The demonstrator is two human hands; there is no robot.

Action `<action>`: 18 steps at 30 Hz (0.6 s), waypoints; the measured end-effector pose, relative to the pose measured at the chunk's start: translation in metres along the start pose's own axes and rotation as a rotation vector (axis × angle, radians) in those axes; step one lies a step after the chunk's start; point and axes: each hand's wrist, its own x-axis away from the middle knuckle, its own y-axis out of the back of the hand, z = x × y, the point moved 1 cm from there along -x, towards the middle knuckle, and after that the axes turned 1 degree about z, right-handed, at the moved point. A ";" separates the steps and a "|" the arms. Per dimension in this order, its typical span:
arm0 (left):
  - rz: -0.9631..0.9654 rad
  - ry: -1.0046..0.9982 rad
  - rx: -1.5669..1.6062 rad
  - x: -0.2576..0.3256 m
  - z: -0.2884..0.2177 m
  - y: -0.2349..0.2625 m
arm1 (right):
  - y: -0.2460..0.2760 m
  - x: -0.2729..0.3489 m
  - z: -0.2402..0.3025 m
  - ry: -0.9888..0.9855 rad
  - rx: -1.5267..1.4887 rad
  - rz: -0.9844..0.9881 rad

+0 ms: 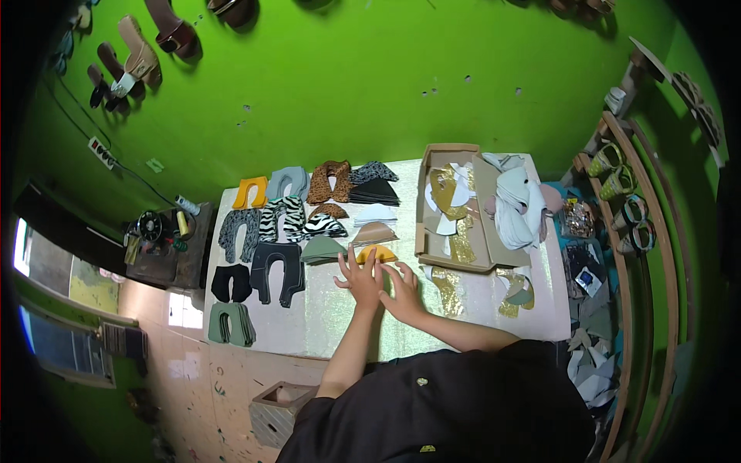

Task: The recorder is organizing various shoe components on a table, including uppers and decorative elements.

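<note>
My left hand (361, 285) is over the middle of the table, fingers spread, its fingertips at the near edge of a yellow half-moon shoe-upper piece (378, 253). Close on its right is my right hand (404, 295), fingers apart, also by the yellow piece and partly overlapping the left wrist. Neither hand visibly grips anything. Just left of the fingers lies a stack of green half-moon pieces (323, 249). Beyond the yellow piece are brown pieces (375, 234) and white pieces (376, 215). Part of the yellow piece is hidden by my fingers.
Stacks of U-shaped pieces, among them dark grey (278, 272) and zebra-striped (282, 219), fill the table's left side. An open cardboard box (449, 148) with gold scraps stands right of centre. Gold scraps (448, 292) lie before it. A wooden rack (654, 231) holds sandals.
</note>
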 end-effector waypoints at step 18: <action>0.041 -0.471 0.281 0.031 -0.162 -0.031 | 0.223 0.010 -0.119 -0.300 0.451 -0.521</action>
